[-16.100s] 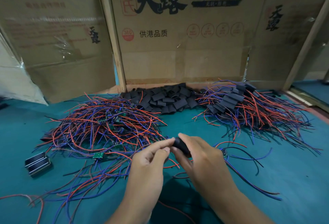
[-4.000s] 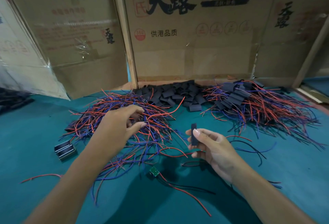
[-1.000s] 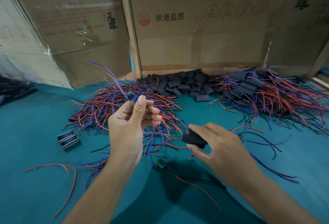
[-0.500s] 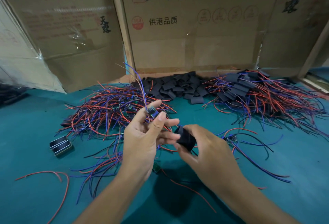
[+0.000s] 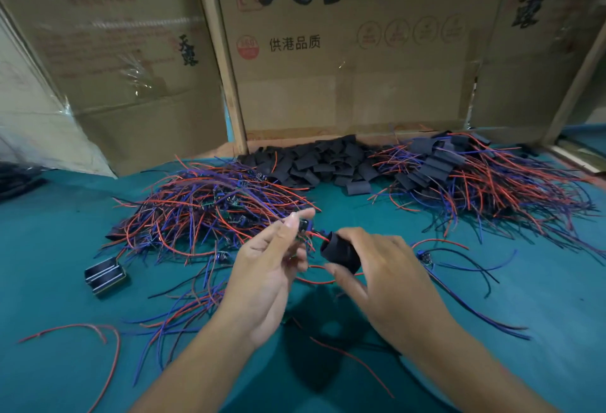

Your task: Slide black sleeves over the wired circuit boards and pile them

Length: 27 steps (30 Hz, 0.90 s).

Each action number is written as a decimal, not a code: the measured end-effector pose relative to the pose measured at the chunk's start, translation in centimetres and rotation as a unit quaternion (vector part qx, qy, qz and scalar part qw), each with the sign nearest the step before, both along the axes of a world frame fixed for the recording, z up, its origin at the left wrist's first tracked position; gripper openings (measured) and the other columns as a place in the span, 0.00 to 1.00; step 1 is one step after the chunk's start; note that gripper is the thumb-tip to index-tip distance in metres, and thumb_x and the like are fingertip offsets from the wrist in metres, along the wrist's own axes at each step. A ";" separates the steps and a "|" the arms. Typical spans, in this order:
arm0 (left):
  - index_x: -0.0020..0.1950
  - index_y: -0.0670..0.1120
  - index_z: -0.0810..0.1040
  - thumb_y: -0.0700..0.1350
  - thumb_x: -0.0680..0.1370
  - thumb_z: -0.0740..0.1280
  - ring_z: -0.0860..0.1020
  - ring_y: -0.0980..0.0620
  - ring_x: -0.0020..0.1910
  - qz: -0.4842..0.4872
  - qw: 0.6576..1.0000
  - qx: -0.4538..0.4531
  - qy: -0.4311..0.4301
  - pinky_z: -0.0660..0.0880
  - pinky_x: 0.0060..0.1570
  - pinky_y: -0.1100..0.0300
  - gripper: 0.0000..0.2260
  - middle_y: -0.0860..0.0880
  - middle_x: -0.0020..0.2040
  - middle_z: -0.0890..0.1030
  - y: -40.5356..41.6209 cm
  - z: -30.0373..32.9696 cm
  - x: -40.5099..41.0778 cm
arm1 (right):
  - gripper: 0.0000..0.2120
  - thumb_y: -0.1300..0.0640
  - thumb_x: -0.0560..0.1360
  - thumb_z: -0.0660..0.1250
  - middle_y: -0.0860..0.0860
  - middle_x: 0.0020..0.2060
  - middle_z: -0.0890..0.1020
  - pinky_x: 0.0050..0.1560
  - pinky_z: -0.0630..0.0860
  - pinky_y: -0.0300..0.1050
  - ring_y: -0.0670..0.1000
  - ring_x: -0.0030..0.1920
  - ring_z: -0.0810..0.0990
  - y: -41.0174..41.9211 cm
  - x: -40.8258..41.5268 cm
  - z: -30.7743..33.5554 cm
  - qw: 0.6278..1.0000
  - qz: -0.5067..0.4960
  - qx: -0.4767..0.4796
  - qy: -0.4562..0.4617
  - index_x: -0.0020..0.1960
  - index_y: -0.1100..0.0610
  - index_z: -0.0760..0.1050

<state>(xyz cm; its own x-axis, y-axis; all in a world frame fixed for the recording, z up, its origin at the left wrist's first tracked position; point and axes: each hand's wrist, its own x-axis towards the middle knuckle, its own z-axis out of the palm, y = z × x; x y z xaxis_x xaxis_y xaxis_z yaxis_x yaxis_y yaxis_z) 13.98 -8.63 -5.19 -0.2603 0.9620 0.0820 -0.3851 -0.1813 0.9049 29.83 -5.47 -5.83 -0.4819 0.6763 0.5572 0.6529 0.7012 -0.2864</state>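
Hands meet at frame center over the teal table point(image 5: 492, 363). Left hand point(image 5: 265, 268) pinches a small wired circuit board point(image 5: 303, 226) between thumb and fingertips, board mostly hidden by the fingers, red lead running from it toward the right hand. Right hand point(image 5: 383, 268) grips a black sleeve point(image 5: 339, 252) between thumb and fingers, its open mouth turned toward the board; sleeve and board are just beside each other, board not inside the sleeve. Unsleeved pile of wired boards point(image 5: 203, 212), red and blue leads tangled, sits left of center, just above the left hand. Loose heap of black sleeves point(image 5: 314, 163) lies upper center against the cardboard wall point(image 5: 344, 91). Finished pile of sleeved boards point(image 5: 459, 176) sits upper right, black sleeves stacked at its left side, leads fanning out to the right. One more wired board point(image 5: 425, 256) lies on the table just right of the right hand, with dark and blue leads trailing to the lower right. Small black clip-like part point(image 5: 105, 276) rests on the table at left, below the unsleeved pile; cannot tell what it is. Loose red wire point(image 5: 82, 329) curls at lower left, apart from the piles. Another red lead point(image 5: 347, 360) runs across the table under the forearms. Plastic wrap point(image 5: 42, 137) hangs at the left edge.
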 end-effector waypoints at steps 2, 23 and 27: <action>0.49 0.44 0.86 0.49 0.68 0.72 0.73 0.57 0.33 -0.013 1.000 0.006 -0.019 0.73 0.34 0.68 0.13 0.49 0.39 0.79 0.1 -0.3 0.4 | 0.16 0.50 0.73 0.70 0.52 0.44 0.82 0.44 0.76 0.52 0.58 0.43 0.80 -0.2 0.0 0.0 1.000 -0.008 0.000 0.024 0.57 0.57 0.76; 0.39 0.46 0.75 0.47 0.66 0.76 0.74 0.53 0.25 -0.020 0.994 -0.102 0.032 0.72 0.24 0.64 0.11 0.46 0.31 0.77 -0.1 -0.8 0.1 | 0.19 0.56 0.72 0.74 0.51 0.51 0.82 0.45 0.77 0.46 0.54 0.49 0.81 -0.1 0.0 -0.4 1.000 0.019 -0.007 0.017 0.61 0.58 0.77; 0.44 0.42 0.76 0.42 0.70 0.73 0.78 0.52 0.28 -0.062 0.993 -0.094 0.033 0.76 0.28 0.64 0.08 0.45 0.33 0.80 0.0 -0.7 -0.4 | 0.19 0.58 0.72 0.75 0.51 0.50 0.82 0.46 0.73 0.43 0.55 0.48 0.81 0.3 0.4 -0.5 0.999 0.022 -0.014 0.019 0.61 0.59 0.77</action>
<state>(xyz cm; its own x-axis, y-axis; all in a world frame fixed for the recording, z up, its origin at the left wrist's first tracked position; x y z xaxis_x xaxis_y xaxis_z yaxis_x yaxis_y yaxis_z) 13.54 -8.66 -5.92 -0.1392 0.9862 -0.0898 -0.3317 0.0390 0.9426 30.20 -5.12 -6.33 -0.4900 0.6705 0.5570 0.6104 0.7201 -0.3298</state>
